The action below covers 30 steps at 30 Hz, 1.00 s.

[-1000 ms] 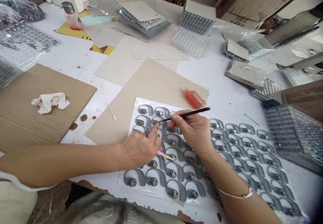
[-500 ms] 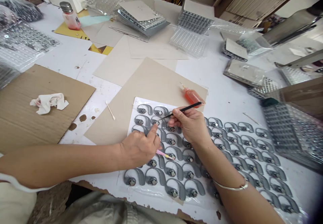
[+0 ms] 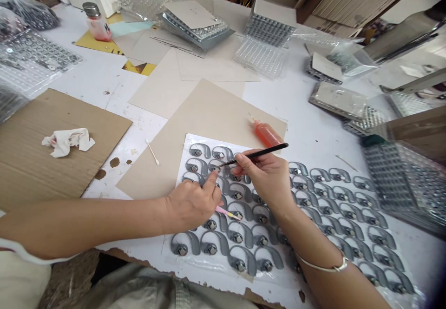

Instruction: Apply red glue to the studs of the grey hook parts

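Observation:
My right hand [image 3: 266,176] pinches a thin black-handled brush [image 3: 268,151]. Its fine tip meets a grey ear-hook piece [image 3: 216,166] in the upper left of the sheet. Against that same piece my left hand [image 3: 195,202] presses its index fingertip, the other fingers curled. From under those curled fingers sticks a slim pink-and-yellow pointed stick [image 3: 228,213]; the grip on it is partly hidden. Several rows of similar grey ear-hook pieces [image 3: 240,260], each with a round dark-and-silver part, lie on a white sheet [image 3: 195,269]. My right hand and forearm cover some of them.
Above the rows lies a squeeze bottle of orange-red liquid [image 3: 267,134]. A cotton swab [image 3: 152,152] and crumpled tissue [image 3: 68,142] on cardboard [image 3: 42,174] are at left. Farther back stand a metal-capped jar [image 3: 96,22] and stacked plastic trays [image 3: 270,25]; more trays [image 3: 390,174] are at right.
My right hand has shifted slightly right, and the brush handle now lies at a flatter angle, its end farther right. My left hand keeps its place.

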{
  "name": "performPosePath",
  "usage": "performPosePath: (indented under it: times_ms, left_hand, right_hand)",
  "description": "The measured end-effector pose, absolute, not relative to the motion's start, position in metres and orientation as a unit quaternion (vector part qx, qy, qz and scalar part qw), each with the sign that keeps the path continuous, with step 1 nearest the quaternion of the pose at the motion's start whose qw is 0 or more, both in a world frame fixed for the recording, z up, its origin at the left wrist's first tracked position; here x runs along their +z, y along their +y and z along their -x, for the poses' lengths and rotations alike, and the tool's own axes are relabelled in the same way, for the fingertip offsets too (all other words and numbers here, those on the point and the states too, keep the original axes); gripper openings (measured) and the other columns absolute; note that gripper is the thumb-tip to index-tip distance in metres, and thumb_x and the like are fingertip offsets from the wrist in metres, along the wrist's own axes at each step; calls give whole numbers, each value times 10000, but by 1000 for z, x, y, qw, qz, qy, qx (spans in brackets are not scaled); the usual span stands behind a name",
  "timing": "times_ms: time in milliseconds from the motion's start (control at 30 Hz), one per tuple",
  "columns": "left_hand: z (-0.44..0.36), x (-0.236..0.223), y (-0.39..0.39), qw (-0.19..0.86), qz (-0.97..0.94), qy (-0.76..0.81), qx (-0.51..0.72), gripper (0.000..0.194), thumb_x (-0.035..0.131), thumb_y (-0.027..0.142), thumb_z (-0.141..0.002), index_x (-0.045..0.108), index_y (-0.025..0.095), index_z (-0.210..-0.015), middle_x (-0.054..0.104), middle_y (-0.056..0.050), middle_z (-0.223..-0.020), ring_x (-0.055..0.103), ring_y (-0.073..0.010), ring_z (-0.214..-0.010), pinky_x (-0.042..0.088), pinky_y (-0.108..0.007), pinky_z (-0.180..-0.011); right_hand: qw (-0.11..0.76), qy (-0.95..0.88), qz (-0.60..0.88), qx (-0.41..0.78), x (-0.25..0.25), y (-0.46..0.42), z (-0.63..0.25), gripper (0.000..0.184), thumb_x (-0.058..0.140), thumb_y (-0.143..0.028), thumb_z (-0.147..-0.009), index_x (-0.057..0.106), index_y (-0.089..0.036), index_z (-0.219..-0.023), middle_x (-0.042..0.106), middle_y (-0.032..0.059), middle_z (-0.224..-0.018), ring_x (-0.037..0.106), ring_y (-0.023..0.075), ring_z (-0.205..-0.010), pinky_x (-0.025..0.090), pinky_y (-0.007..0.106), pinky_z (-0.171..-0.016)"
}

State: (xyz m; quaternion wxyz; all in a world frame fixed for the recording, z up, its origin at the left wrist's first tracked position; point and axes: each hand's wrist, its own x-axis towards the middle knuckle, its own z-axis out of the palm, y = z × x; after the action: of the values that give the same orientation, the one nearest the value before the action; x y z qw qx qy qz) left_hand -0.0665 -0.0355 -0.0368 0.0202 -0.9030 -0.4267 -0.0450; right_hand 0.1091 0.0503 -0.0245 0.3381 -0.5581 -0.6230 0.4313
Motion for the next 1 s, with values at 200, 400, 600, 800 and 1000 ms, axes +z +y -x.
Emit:
performPosePath:
  times_ms: [200,400,600,800,1000]
  left_hand:
    - [66,-39,-36,27,902,-429,-43,263,382,262,-963,559,70,-931,510,-311,-1296,634,-154,-523,470,-269,-452]
    - [66,-39,-36,29,903,-425,-44,255,384,270,-963,545,76,-929,525,-304,-1283,622,-140,-506,455,-254,-452]
    - [66,-39,-36,32,901,-428,-55,268,363,266,-963,545,76,-913,517,-313,-1284,616,-141,-494,460,-268,-450]
    - [67,-40,-36,37,900,-429,-64,262,382,270,-960,553,81,-901,535,-298,-1275,607,-136,-477,445,-259,-428]
    - [67,-42,-37,57,901,-427,-58,269,378,279,-965,548,82,-899,543,-289,-1270,594,-131,-457,423,-251,-415]
  right_hand:
    - [340,-655,551,390,-19,45,-105,332,697,-487,-762,644,-159,-764,654,15,-539,616,134,-472,498,203,-483]
    - [348,-644,552,399,-19,44,-103,335,705,-485,-751,654,-154,-768,653,17,-541,612,138,-472,506,215,-483]
    - [351,-603,563,443,-27,51,-105,371,732,-520,-709,643,-162,-748,647,18,-540,609,144,-464,517,229,-481]
    - [349,-513,558,551,-39,63,-107,441,796,-533,-608,606,-158,-738,617,2,-536,599,148,-448,551,246,-452]
    - [360,-445,562,597,-38,67,-102,503,862,-528,-469,590,-151,-661,584,-12,-516,572,121,-419,542,221,-411]
